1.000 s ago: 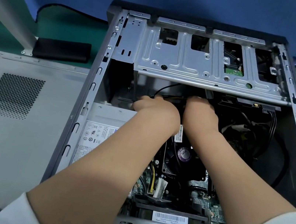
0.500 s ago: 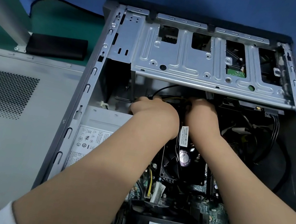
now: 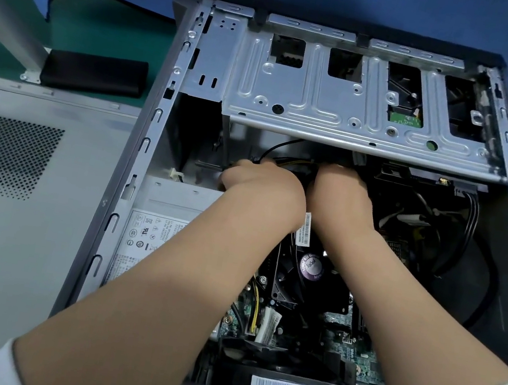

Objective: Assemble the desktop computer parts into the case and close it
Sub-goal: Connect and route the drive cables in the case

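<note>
The case (image 3: 176, 87) lies open on its side on the green tabletop (image 3: 104, 35). Its side panel (image 3: 30, 190) lies flat just to the left, off the case. Both hands reach deep inside, under the metal drive cage (image 3: 342, 106). The left hand (image 3: 263, 190) and the right hand (image 3: 341, 199) sit side by side, almost touching. They are at a bunch of black and yellow wires (image 3: 290, 161). The left fingers curl down by the wires, but they are hidden, so I cannot tell what they hold. The right fingers are hidden too. The fan (image 3: 309, 274) sits below the hands, between the arms. The power box (image 3: 153, 233) is under the left arm.
</note>
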Tool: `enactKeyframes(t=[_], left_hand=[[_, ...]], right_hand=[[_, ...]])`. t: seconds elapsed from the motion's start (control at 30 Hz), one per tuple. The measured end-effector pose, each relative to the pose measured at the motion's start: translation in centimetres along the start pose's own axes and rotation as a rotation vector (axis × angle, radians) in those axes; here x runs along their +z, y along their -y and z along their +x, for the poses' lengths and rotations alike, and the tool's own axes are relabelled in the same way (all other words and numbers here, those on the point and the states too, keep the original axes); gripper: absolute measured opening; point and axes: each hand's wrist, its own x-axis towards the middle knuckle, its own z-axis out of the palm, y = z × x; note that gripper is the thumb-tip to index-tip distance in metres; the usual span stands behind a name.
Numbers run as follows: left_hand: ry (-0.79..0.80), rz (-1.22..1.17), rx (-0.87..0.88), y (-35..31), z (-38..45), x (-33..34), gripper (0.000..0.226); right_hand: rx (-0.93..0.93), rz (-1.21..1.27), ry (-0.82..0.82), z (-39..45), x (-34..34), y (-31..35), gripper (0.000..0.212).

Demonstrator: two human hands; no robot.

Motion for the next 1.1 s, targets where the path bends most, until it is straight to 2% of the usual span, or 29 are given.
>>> enactKeyframes(t=[0.27,0.47,0.63,0.8,0.9,1.1], left_hand=[[-0.045,-0.014,-0.01,0.05,-0.11,-0.16,0.043],[-0.061,0.0,-0.02,-0.04,-0.21,-0.18,0.041],[-0.094,0.004,-0.026,-0.03,0.09,-0.01,0.033],[-0.107,-0.002,-0.025,-0.09,0.16,0.03,0.035],[-0.094,-0.001,-0.016,-0.02,0.04,0.09,0.037],[-0.071,-0.021,0.001,-0.03,-0.12,0.02,0.042]], right_hand=[[-0.001,0.044,-0.114,0.32,0.25,-0.38,0.026],[-0.016,0.031,-0.132,0.2,0.14,-0.63,0.018],[-0.047,0.04,-0.115,-0.1,-0.3,-0.46,0.009],[-0.042,0.024,-0.084,0.04,-0.41,-0.5,0.015],[-0.004,0.083,-0.052,0.11,-0.41,-0.51,0.008],[-0.019,0.103,-0.012,0.41,-0.26,-0.21,0.01]])
